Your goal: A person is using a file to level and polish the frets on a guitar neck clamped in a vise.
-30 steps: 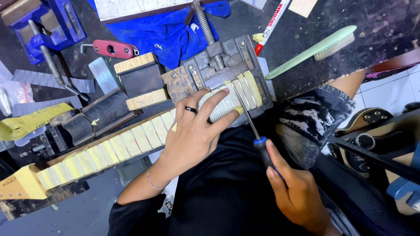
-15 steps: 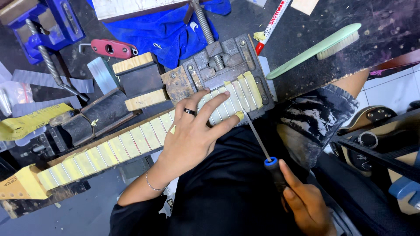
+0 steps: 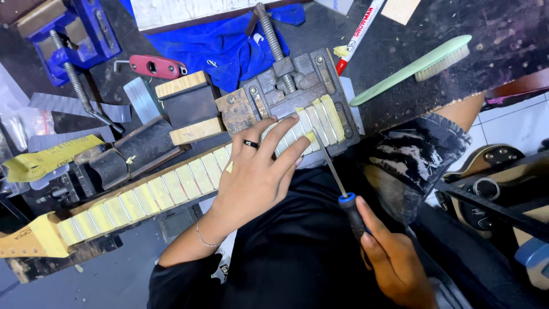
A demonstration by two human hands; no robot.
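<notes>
1. Nearest cam: person seated, black top, knee in torn dark jeans (image 3: 417, 163) at right. White tile floor past the knee, w/ a guitar body (image 3: 503, 183) lying low at right edge.
2. Right hand (image 3: 394, 263) at bottom right, fingers closed round the black/blue handle of a thin file (image 3: 337, 183). Shaft runs up-left; tip sits on the fretboard end just beside the left fingertips.
3. Left hand (image 3: 257, 177), ring on one finger, bracelet at wrist, lies palm-down on the guitar neck (image 3: 160, 191). Fingers spread and flat, pressing rather than wrapped; fingertips reach the last frets at the clamped end.
4. Neck runs diagonally, headstock lower left, heel upper right. Fretboard covered in yellowish masking tape between frets. Heel end sits in a rusty metal vise (image 3: 291, 91). Neck's mid-part rests by a dark support block (image 3: 131, 151).
5. Surface: dark, scuffed workbench (image 3: 514, 40), cluttered.
6. Mid bench: black block w/ wood faces (image 3: 189, 106), yellow sandpaper strip (image 3: 48, 157) at left.
7. Far bench: blue cloth (image 3: 223, 40), red utility knife (image 3: 154, 66), blue vise (image 3: 68, 34) top left, green brush (image 3: 412, 68), red/white marker (image 3: 360, 34) top right.
</notes>
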